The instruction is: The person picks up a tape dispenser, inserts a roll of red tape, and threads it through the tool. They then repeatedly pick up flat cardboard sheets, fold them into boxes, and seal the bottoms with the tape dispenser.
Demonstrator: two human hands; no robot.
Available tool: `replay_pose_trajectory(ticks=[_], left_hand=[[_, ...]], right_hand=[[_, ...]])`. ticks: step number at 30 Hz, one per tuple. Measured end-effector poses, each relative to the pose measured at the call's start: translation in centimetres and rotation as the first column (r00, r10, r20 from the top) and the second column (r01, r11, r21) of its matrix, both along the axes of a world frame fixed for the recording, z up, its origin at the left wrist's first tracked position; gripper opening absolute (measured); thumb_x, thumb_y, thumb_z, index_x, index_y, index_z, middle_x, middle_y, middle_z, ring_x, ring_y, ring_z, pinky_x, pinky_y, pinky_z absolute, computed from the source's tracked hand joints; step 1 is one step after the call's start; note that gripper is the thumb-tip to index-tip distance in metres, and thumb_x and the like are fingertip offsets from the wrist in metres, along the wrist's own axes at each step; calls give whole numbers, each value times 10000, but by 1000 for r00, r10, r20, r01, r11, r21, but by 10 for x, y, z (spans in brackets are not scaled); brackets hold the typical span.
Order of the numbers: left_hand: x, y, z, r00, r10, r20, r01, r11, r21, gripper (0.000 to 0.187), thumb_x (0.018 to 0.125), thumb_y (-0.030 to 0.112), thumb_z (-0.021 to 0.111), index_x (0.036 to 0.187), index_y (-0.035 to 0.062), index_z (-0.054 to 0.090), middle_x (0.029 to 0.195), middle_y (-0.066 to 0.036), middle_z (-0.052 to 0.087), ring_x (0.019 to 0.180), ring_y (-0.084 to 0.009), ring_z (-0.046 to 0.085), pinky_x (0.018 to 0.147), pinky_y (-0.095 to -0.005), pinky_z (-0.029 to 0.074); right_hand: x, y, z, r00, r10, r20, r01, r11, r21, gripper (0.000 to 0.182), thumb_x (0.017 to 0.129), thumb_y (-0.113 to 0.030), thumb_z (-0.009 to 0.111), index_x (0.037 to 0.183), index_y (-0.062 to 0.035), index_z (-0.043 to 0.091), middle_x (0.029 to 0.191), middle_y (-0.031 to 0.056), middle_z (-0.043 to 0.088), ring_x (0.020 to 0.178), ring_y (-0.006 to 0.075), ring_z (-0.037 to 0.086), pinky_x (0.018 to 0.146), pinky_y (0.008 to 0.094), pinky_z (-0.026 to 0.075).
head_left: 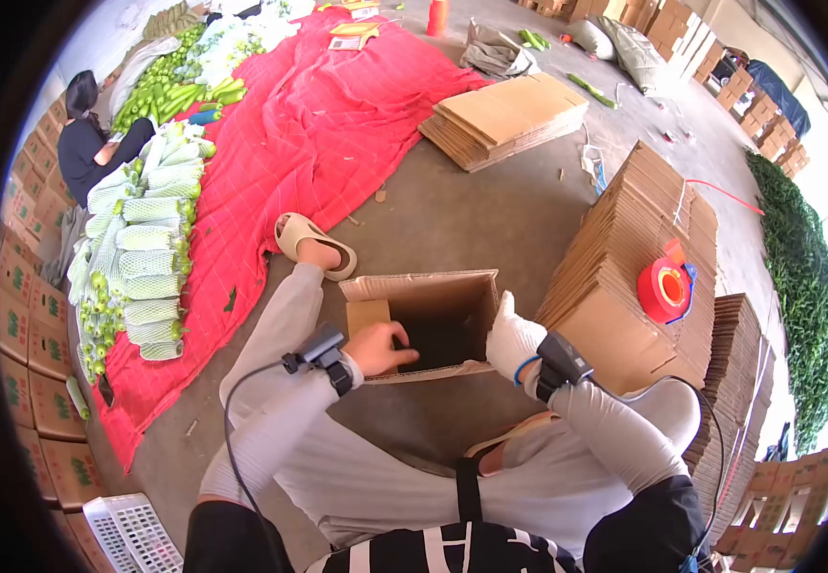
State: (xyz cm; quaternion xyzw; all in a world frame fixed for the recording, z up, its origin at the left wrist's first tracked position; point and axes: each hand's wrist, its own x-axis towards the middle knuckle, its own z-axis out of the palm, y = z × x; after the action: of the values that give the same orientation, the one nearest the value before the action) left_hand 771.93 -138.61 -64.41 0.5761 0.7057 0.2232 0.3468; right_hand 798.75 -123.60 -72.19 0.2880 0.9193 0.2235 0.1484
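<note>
An open cardboard box (pixel 418 283) stands on the floor between my legs, its inside dark. My left hand (pixel 378 349) is bare and reaches over the box's near left part, by an inner flap (pixel 368 316). Its fingers are bent and apart, with nothing seen in them. In a white knitted glove, my right hand (pixel 514 336) grips the box's right wall near the front corner. One gloved finger points up along the edge, and the others are partly hidden. Each wrist carries a small black device with a cable.
Flattened cartons (pixel 624 277) are stacked on the right, with a red tape roll (pixel 650 294) on top. Another carton stack (pixel 504 110) lies ahead. Net-wrapped green vegetables (pixel 151 248) lie left by a red cloth (pixel 309 124). A person (pixel 89 143) sits beyond. A white crate (pixel 132 535) is lower left.
</note>
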Motion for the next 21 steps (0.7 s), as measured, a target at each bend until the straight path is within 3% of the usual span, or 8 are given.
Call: replay_pose_trajectory(ticks=[3, 4, 6, 8, 10, 14, 17, 21], left_hand=[[-12, -20, 35, 965, -17, -262, 26, 999, 31, 546, 896, 449, 716, 1242, 34, 636, 1210, -192, 584, 1188, -348, 548, 990, -433, 459], [-16, -34, 36, 919, -59, -391, 91, 994, 64, 607, 915, 487, 689, 1317, 37, 624, 1367, -221, 550, 1329, -373, 493, 1082, -440, 429], [-32, -46, 18, 991, -132, -28, 128, 984, -127, 709, 927, 573, 635, 1413, 61, 568, 1572, -219, 281, 1473, -412, 236, 1187, -471, 279], [-41, -56, 8, 953, -174, 247, 236, 939, -249, 853, 916, 698, 571, 1503, 84, 495, 1697, -212, -22, 1563, -401, -35, 1246, -513, 159], [-31, -55, 37, 948, -300, 104, 317, 908, -273, 850, 906, 684, 595, 1499, 83, 498, 1678, -262, 41, 1553, -432, 42, 1243, -511, 176], [-28, -38, 41, 853, -495, -166, 451, 859, -242, 754, 913, 648, 581, 1437, 105, 576, 1624, -321, 205, 1523, -500, 103, 1239, -554, 180], [-23, -34, 49, 910, -396, -123, 356, 897, -261, 656, 889, 610, 626, 1334, 130, 673, 1568, -357, 294, 1497, -497, 206, 1242, -536, 196], [-22, -43, 40, 921, -375, -109, 348, 914, -207, 605, 877, 592, 660, 1296, 158, 709, 1611, -345, 203, 1491, -474, 263, 1218, -467, 275]], right_hand=[[-4, -6, 85, 993, 88, -77, -92, 995, -47, 486, 970, -274, 557, 1338, 39, 508, 947, 190, 724, 864, 401, 708, 1026, 599, 427], [-5, -11, 108, 983, -96, -157, 45, 952, -302, 619, 969, -317, 563, 1410, 62, 350, 1013, 247, 699, 942, 432, 688, 1034, 548, 444], [-11, -19, 132, 893, -412, -179, 203, 726, -657, 880, 964, -399, 573, 1519, 96, 104, 1154, 342, 629, 1086, 480, 643, 1042, 479, 469], [-26, -32, 143, 800, -580, -155, 273, 581, -767, 1024, 949, -472, 583, 1559, 108, 1, 1312, 398, 518, 1201, 503, 587, 1035, 473, 478], [-48, -40, 142, 765, -644, 20, 420, 475, -773, 1144, 912, -585, 592, 1574, 68, -75, 1515, 415, 266, 1294, 525, 511, 1065, 484, 450], [-35, -28, 133, 742, -666, -82, 282, 419, -863, 1139, 871, -614, 639, 1611, -20, 10, 1513, 374, 284, 1258, 510, 550, 1057, 476, 462], [-29, -33, 142, 732, -674, -96, 267, 413, -871, 1142, 882, -623, 617, 1601, 12, -4, 1512, 386, 275, 1318, 526, 485, 1097, 479, 428], [-13, -51, 139, 779, -567, -266, 142, 573, -807, 1046, 875, -638, 618, 1575, 14, 195, 1536, 312, 296, 1349, 514, 444, 1096, 478, 430]])
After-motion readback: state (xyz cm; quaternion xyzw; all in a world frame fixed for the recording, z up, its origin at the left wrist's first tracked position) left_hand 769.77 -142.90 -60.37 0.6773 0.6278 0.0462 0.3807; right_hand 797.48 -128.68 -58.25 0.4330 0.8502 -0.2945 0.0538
